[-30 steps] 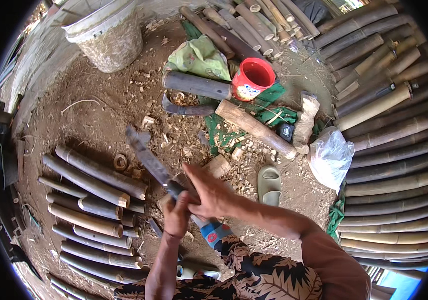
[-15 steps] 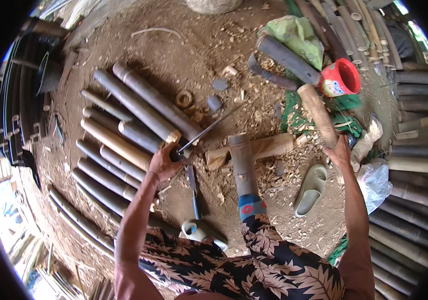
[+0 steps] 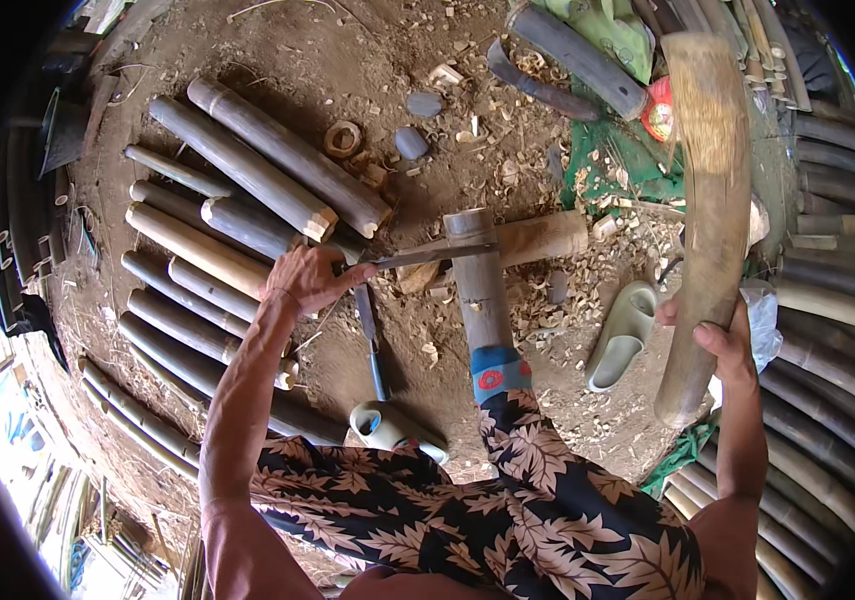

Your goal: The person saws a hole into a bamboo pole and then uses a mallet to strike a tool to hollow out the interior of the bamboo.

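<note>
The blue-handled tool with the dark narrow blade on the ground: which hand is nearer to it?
Left. The left hand is just beyond and left of the blue-handled tool; the right hand is well to its right, gripping a thick brown wooden club.

No words or numerals were legible. A pale printed label (image 3: 657, 121), partly hidden and too small to read, stood on the red plastic tub (image 3: 659, 94); a red ring-shaped emblem (image 3: 491, 380) marked the blue fabric band (image 3: 501, 360).

Dirt floor (image 3: 248, 50) littered with wood chips (image 3: 445, 76); bamboo lengths (image 3: 238, 166) lined up left. Blue-handled knife (image 3: 371, 342) lying there too; also an olive sandal (image 3: 623, 337).
</note>
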Available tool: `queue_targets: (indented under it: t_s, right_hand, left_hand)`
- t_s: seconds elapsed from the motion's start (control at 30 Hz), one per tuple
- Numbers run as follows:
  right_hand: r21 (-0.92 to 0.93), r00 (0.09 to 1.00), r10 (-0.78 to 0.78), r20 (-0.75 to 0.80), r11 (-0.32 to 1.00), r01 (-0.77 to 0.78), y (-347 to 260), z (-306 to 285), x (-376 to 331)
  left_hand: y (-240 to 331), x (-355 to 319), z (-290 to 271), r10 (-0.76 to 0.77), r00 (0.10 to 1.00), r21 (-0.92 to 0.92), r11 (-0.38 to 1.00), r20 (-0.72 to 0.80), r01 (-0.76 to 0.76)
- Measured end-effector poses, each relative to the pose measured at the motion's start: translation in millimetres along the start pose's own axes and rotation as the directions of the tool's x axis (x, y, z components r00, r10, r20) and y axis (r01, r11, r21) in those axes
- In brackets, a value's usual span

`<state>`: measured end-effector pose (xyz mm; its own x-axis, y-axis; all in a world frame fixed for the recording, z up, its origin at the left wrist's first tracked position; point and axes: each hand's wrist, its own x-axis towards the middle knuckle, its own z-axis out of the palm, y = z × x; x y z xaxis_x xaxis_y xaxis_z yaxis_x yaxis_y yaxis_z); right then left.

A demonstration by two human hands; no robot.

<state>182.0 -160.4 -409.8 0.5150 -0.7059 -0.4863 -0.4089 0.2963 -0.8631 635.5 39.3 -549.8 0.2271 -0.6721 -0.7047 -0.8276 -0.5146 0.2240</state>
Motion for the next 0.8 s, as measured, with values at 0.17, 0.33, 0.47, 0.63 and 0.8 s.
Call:
queue_targets:
  t_s: [0.17, 0.33, 0.47, 0.63, 0.8]
  right_hand:
    - [0.023, 0.994, 0.037, 0.100, 0.999, -0.039, -27, 26, 15]
    - [0.051, 0.982, 0.080, 0.172, 0.995, -0.091, -24, 39, 23]
    - [-0.031, 0.985, 0.022, 0.171, 0.999, -0.017, -25, 56, 31]
    - [-0.580, 0.957, -0.194, 0.215, 0.763, 0.285, 34, 93, 48]
    - [-0.607, 0.916, -0.320, 0.242, 0.686, 0.400, -11, 85, 93]
  left_hand:
    - [1, 4, 1, 0.005, 0.999, -0.036, 0.999, 0.049, -0.003]
    - [5, 6, -4, -0.029, 0.995, 0.040, 0.999, 0.095, 0.025]
    - [6, 5, -1, -0.020, 0.995, 0.001, 1.000, 0.094, 0.020]
    - [4, 5, 13, -0.057, 0.995, 0.001, 0.998, 0.080, 0.057]
    - [0, 12, 16, -0.077, 0.991, 0.033, 0.997, 0.110, 0.074]
